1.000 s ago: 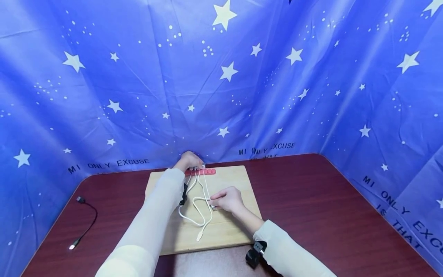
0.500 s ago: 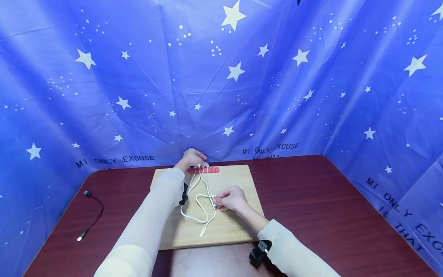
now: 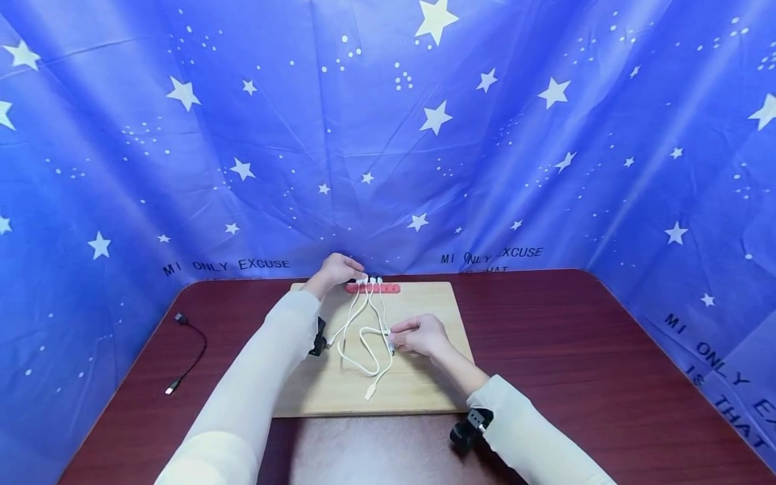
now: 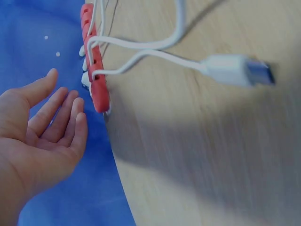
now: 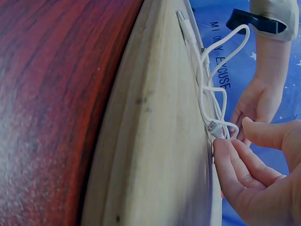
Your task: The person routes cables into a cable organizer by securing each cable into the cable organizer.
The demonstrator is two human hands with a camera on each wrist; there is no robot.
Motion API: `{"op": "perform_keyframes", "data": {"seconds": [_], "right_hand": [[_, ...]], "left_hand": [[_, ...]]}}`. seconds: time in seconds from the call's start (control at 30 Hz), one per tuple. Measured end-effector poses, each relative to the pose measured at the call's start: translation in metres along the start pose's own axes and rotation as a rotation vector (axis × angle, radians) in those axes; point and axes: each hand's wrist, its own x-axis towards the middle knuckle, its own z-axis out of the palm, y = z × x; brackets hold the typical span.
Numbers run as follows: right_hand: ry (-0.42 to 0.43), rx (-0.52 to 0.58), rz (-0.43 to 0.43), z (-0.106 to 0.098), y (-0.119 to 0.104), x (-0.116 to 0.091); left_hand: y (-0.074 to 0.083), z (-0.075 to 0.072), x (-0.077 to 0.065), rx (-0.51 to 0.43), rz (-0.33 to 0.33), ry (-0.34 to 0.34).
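A red cable holder strip (image 3: 391, 289) lies along the far edge of the wooden board (image 3: 424, 397). Several white USB cables (image 4: 131, 44) run through its slots, their small ends poking out behind. My left hand (image 3: 338, 269) is beside the strip's left end; in the left wrist view its fingers are relaxed, apart from strip and cables. A white cable's USB plug (image 4: 230, 70) shows large there. Over the board, my right hand (image 3: 424, 335) has its fingertips at a white cable's USB plug (image 5: 216, 129), the thumb held away from the fingers. Another white connector (image 3: 370, 391) lies nearer the front.
A short black USB cable (image 3: 197, 353) lies on the dark red table (image 3: 558, 377), left of the board. A blue star-patterned curtain (image 3: 376, 148) stands behind the table and along its sides. Black wrist cameras (image 3: 468, 431) hang at the sleeves.
The head view has shifted, so the scene sits further right. My left hand has drawn back left from the strip, uncovering more cable ends. The right hand stays at the cable plug.
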Motion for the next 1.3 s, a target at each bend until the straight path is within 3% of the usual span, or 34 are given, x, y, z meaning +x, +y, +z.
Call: {"op": "perform_keyframes", "data": {"seconds": [0.23, 0.47, 0.63, 0.93, 1.13, 1.3], "right_hand": [[-0.027, -0.004, -0.022, -0.003, -0.002, 0.000], [-0.056, 0.036, -0.058, -0.008, -0.001, -0.004], [-0.103, 0.057, -0.078, -0.008, 0.000, -0.006], [-0.156, 0.078, -0.116, -0.002, 0.001, -0.011], [-0.156, 0.061, -0.125, -0.001, 0.000, -0.011], [-0.125, 0.023, -0.120, -0.002, -0.007, -0.010]], "left_hand": [[-0.010, -0.007, -0.013, -0.033, -0.003, 0.010], [-0.025, -0.006, -0.031, -0.147, -0.032, -0.022], [-0.034, -0.013, -0.046, -0.185, -0.067, 0.027], [-0.055, -0.032, -0.080, -0.183, -0.092, 0.091], [-0.073, -0.053, -0.096, -0.097, -0.080, 0.159], [-0.086, -0.069, -0.105, -0.027, -0.081, 0.175]]}}
